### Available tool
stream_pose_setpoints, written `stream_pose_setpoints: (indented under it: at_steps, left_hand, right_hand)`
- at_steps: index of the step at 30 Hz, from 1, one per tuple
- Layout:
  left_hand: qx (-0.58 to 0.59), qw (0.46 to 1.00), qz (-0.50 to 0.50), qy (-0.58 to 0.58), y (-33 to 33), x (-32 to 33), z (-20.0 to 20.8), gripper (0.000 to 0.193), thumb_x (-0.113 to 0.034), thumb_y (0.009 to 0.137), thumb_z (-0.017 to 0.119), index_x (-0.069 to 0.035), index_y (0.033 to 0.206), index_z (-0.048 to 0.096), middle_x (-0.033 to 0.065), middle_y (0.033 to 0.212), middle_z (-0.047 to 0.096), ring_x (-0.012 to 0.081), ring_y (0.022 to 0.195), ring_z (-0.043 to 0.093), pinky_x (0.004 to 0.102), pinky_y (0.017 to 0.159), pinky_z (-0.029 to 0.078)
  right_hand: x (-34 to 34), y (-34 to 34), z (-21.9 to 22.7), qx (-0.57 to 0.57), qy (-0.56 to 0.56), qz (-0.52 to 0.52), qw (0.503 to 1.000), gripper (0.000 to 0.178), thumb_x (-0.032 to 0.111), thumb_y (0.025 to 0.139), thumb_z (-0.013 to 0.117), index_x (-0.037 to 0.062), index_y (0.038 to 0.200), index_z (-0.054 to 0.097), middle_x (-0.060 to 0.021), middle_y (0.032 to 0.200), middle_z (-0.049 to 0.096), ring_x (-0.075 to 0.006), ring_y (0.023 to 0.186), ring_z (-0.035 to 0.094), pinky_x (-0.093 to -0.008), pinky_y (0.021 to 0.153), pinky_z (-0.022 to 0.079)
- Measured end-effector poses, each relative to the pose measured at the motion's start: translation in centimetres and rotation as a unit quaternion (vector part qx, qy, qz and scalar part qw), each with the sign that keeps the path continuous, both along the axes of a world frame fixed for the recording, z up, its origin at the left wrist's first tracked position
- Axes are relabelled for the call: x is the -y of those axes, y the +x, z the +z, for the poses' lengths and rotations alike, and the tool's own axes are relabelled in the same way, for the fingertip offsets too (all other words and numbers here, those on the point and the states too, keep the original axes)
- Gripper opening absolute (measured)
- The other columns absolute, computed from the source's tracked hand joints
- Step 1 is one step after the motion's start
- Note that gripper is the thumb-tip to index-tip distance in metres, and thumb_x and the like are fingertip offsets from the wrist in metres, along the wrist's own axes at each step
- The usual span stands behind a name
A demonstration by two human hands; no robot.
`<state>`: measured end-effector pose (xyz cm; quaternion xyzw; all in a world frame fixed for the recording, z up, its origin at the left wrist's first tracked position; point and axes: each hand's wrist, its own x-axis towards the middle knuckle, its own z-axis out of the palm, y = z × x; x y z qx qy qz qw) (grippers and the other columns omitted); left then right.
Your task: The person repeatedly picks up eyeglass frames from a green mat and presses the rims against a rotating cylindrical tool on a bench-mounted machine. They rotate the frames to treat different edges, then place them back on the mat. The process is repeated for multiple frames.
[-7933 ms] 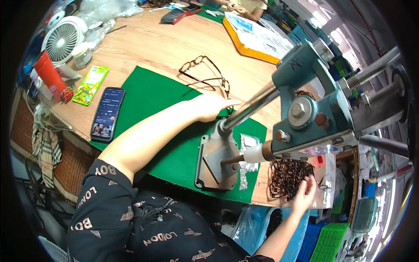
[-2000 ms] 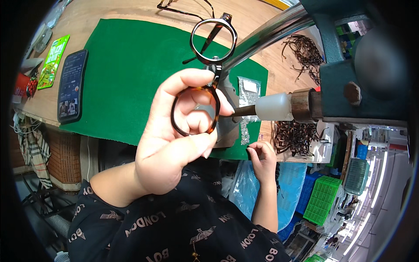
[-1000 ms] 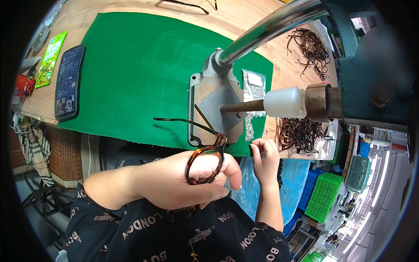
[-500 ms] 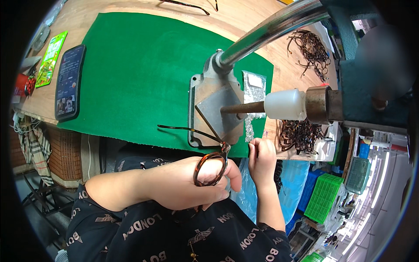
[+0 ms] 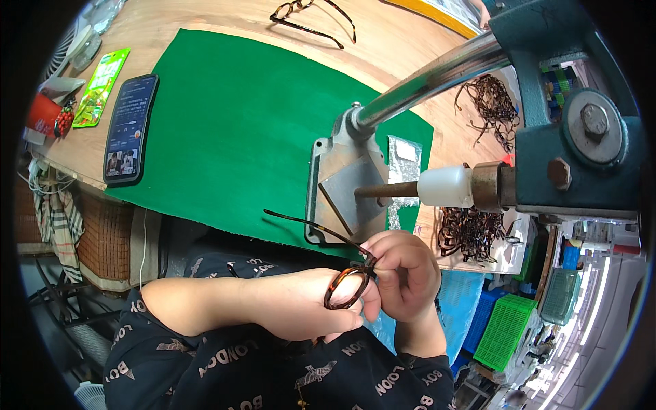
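My left hand [image 5: 294, 301] is closed on a tortoiseshell eyeglass frame [image 5: 331, 290] low over my lap. One round rim shows against the hand, and a thin temple points left toward the green mat [image 5: 232, 123]. The rest of the frame is hidden behind my fingers. At the hinge corner, the fingertips of my right hand [image 5: 410, 277] are pinched together, touching or nearly touching it. Whatever they hold is too small or covered. Just beyond my hands stands the metal base plate [image 5: 357, 195] of a bench press.
The press's chrome column [image 5: 434, 78] and white-collared ram [image 5: 444, 188] reach over the mat's right side. Clear plastic bags [image 5: 403, 154] lie beside the base. Piles of tortoiseshell parts [image 5: 471, 232] sit at right. A phone [image 5: 130, 130] lies left; another eyeglass frame [image 5: 311, 29] lies behind.
My right hand has moved left from beside the plastic bag at the mat's edge to the hinge of the eyeglass frame. The left hand keeps its hold; the whole view has shifted slightly.
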<state>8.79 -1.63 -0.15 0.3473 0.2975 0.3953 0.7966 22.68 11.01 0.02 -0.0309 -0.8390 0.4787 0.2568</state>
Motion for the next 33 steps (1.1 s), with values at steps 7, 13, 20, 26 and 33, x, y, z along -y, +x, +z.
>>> stream_pose_setpoints:
  at_steps: [7, 13, 20, 26, 33]
  left_hand:
    - [0.008, 1.000, 0.010, -0.017, 0.0, 0.0, 0.2, 0.015, -0.009, 0.087, 0.049, -0.002, 0.099, 0.052, -0.0009, 0.062, 0.054, 0.0075, 0.057, 0.053, 0.0213, 0.051, 0.043]
    - [0.006, 1.000, 0.000, -0.002, -0.1, -0.1, 0.2, 0.014, -0.010, 0.086, 0.049, -0.002, 0.098, 0.051, -0.0006, 0.063, 0.054, 0.0073, 0.057, 0.053, 0.0212, 0.051, 0.043]
    - [0.001, 1.000, -0.003, 0.002, -0.2, -0.1, 0.1, 0.015, -0.011, 0.086, 0.050, -0.002, 0.099, 0.051, -0.0004, 0.063, 0.054, 0.0071, 0.057, 0.053, 0.0211, 0.051, 0.043]
    - [0.050, 0.998, 0.032, -0.007, 0.1, 0.1, 0.5, 0.016, -0.011, 0.087, 0.051, -0.002, 0.100, 0.050, -0.0008, 0.065, 0.053, 0.0064, 0.061, 0.053, 0.0205, 0.052, 0.043]
    - [0.001, 0.988, 0.095, 0.124, -0.8, -1.8, 3.0, 0.020, -0.015, 0.092, 0.045, 0.000, 0.097, 0.057, 0.0007, 0.064, 0.057, 0.0083, 0.058, 0.055, 0.0228, 0.052, 0.043]
  right_hand:
    - [-0.2, -0.4, 0.4, 0.009, 0.021, -0.004, 1.000, 0.011, -0.007, 0.074, 0.061, -0.0010, 0.081, 0.056, -0.0129, 0.080, 0.060, -0.0288, 0.078, 0.063, -0.0366, 0.071, 0.052]
    - [-0.6, -0.4, 0.1, 0.017, -0.083, 0.023, 0.996, 0.008, -0.002, 0.080, 0.060, 0.0007, 0.082, 0.052, -0.0108, 0.074, 0.057, -0.0249, 0.072, 0.061, -0.0367, 0.066, 0.051]
    - [-1.2, -0.5, 0.5, 0.087, -0.378, 0.070, 0.919, 0.015, -0.010, 0.078, 0.062, -0.0014, 0.090, 0.056, -0.0078, 0.084, 0.060, -0.0181, 0.082, 0.061, -0.0295, 0.077, 0.050]
    - [-0.8, -0.7, 0.6, 0.131, -0.504, 0.095, 0.849, 0.024, -0.002, 0.086, 0.056, -0.0055, 0.110, 0.056, -0.0128, 0.102, 0.063, -0.0169, 0.095, 0.061, -0.0278, 0.084, 0.049]
    - [0.1, 0.5, 2.3, 0.058, -0.324, -0.009, 0.944, 0.041, 0.019, 0.093, 0.047, -0.0090, 0.122, 0.046, -0.0232, 0.111, 0.059, -0.0306, 0.107, 0.057, -0.0392, 0.093, 0.044]
